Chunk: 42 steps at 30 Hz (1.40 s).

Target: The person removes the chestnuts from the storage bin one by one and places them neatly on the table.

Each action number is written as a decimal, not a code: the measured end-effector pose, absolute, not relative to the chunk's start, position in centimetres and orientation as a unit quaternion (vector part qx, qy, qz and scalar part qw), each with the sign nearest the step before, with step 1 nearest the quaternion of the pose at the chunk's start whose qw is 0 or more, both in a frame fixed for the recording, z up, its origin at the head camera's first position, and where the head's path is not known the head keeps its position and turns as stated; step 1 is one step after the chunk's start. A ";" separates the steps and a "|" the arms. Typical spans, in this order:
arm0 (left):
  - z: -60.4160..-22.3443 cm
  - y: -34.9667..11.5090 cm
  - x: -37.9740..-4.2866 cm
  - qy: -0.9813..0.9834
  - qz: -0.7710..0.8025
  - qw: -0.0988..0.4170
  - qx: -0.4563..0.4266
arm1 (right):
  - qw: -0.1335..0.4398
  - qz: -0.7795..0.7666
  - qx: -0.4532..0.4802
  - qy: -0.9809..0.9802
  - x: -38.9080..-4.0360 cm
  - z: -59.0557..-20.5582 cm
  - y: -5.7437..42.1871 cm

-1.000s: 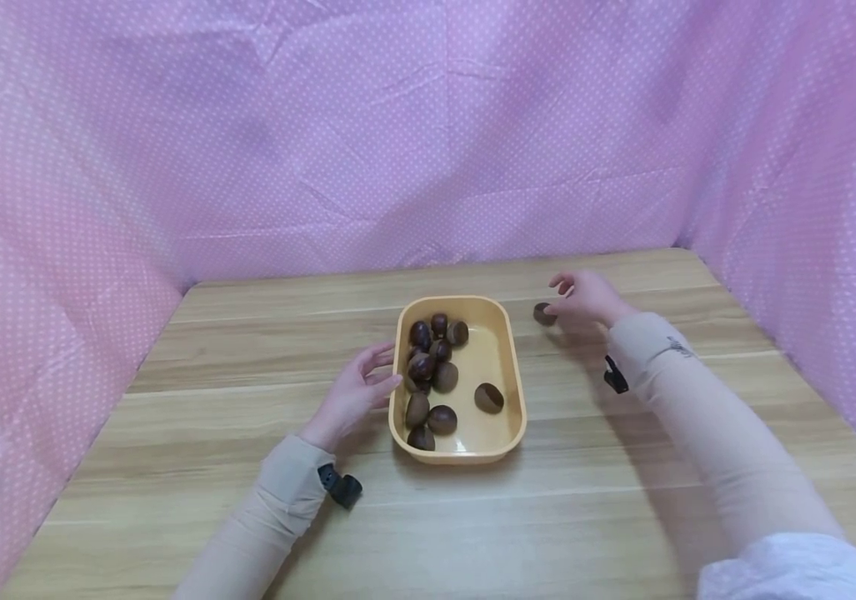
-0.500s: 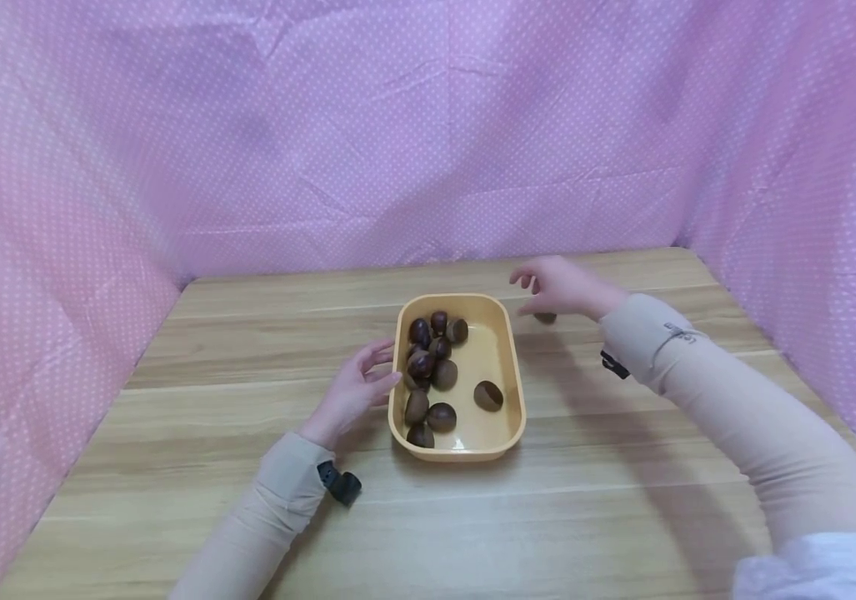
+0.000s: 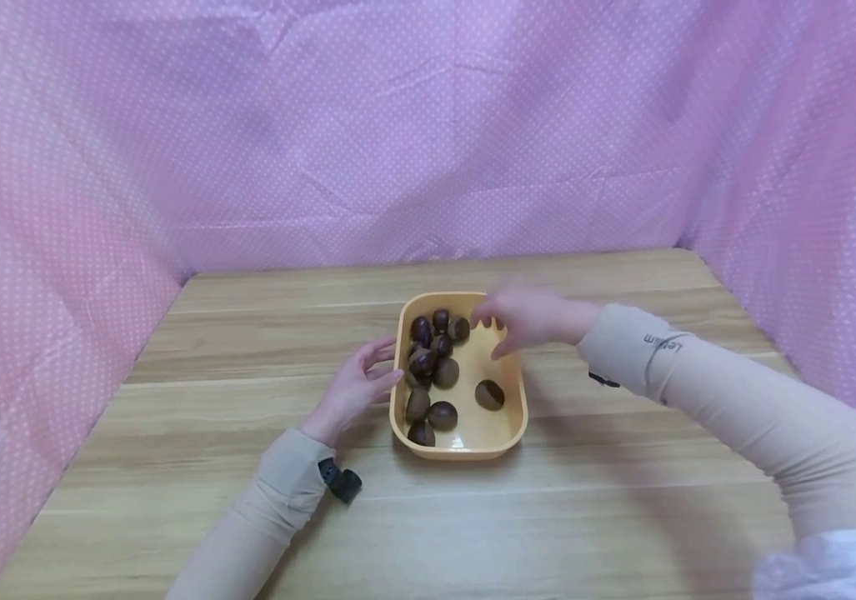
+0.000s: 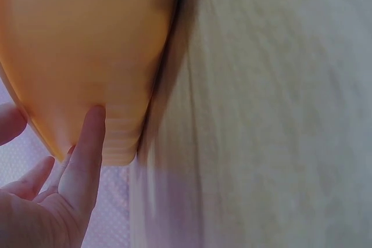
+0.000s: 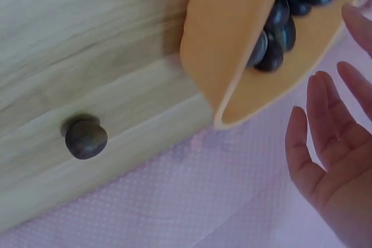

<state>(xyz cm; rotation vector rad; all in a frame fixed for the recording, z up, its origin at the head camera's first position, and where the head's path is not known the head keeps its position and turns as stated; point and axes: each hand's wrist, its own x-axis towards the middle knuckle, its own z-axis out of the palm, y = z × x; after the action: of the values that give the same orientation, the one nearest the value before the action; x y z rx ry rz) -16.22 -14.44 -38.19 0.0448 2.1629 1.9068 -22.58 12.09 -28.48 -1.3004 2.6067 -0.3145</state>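
Note:
An orange-yellow plastic tray (image 3: 473,454) stands on the table with several brown chestnuts (image 3: 443,416) in it, mostly along its left side. My left hand (image 3: 352,387) is at the tray's left wall, its fingers (image 4: 87,149) straight against the outside and the thumb by the rim. Above the tray's far right corner hovers my right hand (image 3: 528,317), blurred, with spread, slightly bent fingers and nothing between them in the right wrist view. One chestnut (image 5: 86,140) lies on the wood outside the tray; in the head view my right hand and wrist hide it.
The light wooden table (image 3: 247,333) runs back to a pink dotted cloth (image 3: 367,133) hung behind and at both sides. Black wrist camera gear (image 3: 340,481) sits under the left cuff.
My right hand has moved left from beside the loose chestnut to over the tray, leaving that chestnut on the table. The left hand and the tray have stayed in place.

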 end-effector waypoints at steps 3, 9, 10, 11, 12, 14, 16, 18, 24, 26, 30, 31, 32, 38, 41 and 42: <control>-38.2 -14.4 -16.2 0.745 0.654 0.131 0.014 | 0.137 -0.093 -0.460 0.872 -22.1 -29.0 11.7; -38.1 -14.4 -16.2 0.744 0.655 0.127 0.013 | 0.197 -0.057 -0.476 0.855 -21.4 -29.6 11.1; -38.1 -14.4 -16.2 0.744 0.656 0.126 0.013 | 0.202 -0.049 -0.478 0.853 -21.3 -29.6 11.0; -38.1 -14.4 -16.2 0.744 0.656 0.125 0.013 | 0.207 -0.041 -0.479 0.852 -21.2 -29.7 10.9; -38.1 -14.4 -16.2 0.744 0.656 0.125 0.012 | 0.211 -0.034 -0.479 0.851 -21.2 -29.8 10.8; -38.1 -14.4 -16.2 0.743 0.657 0.125 0.012 | 0.221 -0.019 -0.481 0.848 -21.1 -30.0 10.5; -38.1 -14.4 -16.3 0.743 0.657 0.125 0.013 | 0.234 -0.006 -0.479 0.846 -21.1 -30.3 10.4; -38.1 -14.4 -16.3 0.744 0.656 0.125 0.014 | 0.250 0.004 -0.474 0.844 -21.1 -30.5 10.3; -38.2 -14.4 -16.2 0.745 0.655 0.125 0.015 | 0.265 0.031 -0.473 0.840 -21.1 -31.2 10.2; -38.2 -14.4 -16.2 0.744 0.656 0.126 0.016 | 0.259 0.045 -0.481 0.836 -21.1 -31.6 10.2; -38.2 -14.4 -16.1 0.745 0.654 0.125 0.020 | 0.250 0.057 -0.493 0.832 -21.1 -32.5 10.2; -38.2 -14.4 -16.0 0.746 0.654 0.125 0.020 | 0.248 0.056 -0.494 0.831 -21.1 -32.7 10.3; -38.2 -14.4 -16.0 0.747 0.653 0.124 0.020 | 0.250 0.052 -0.491 0.833 -21.1 -32.9 10.3; -38.2 -14.4 -16.0 0.747 0.653 0.122 0.019 | 0.243 0.037 -0.489 0.837 -21.0 -33.6 10.3; -38.2 -14.4 -16.0 0.746 0.655 0.122 0.017 | 0.231 0.039 -0.498 0.835 -20.9 -33.9 10.2; -38.2 -14.4 -16.0 0.745 0.656 0.121 0.016 | 0.230 0.040 -0.497 0.835 -20.9 -33.9 10.1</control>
<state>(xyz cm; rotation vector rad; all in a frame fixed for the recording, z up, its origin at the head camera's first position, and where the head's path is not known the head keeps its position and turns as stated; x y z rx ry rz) -16.01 -14.37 -38.24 0.0472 2.1755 1.9144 -20.86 10.10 -33.95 -1.3685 2.2984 0.1104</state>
